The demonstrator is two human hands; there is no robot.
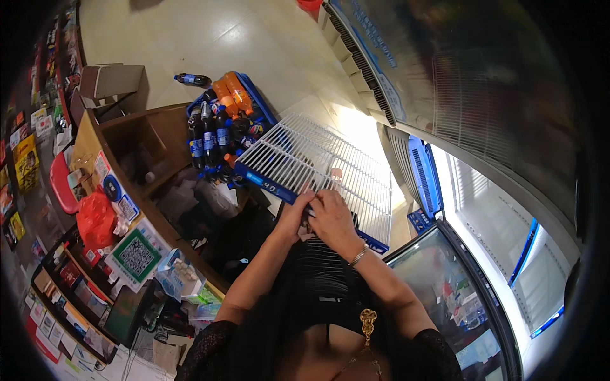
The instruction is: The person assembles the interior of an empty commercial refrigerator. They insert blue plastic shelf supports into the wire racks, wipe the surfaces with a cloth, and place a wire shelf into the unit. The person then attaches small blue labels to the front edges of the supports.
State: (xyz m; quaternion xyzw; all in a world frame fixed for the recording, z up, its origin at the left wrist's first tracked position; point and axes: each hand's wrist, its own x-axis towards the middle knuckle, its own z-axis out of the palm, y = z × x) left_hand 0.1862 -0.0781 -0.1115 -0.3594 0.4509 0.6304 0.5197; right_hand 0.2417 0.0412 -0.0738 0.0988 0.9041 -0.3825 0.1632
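A white wire shelf (298, 143) is held tilted in front of my body. Along its near edge runs a blue label strip (270, 184). My left hand (293, 217) grips this edge near its middle, fingers closed. Right beside it, my right hand (332, 219) is closed on the same edge, with a bracelet (358, 255) on the wrist. The fingertips of both hands are partly hidden. Through the wires, a clear bottle with a pinkish cap (336, 173) shows beyond the shelf.
Dark soda bottles (208, 133) and orange bottles (235, 94) crowd a blue crate (257, 95) beyond the shelf; one bottle (192, 79) lies on the floor. At right stands a lit fridge (476, 184) with an open glass door (438, 273). A cluttered counter (95, 136) fills the left.
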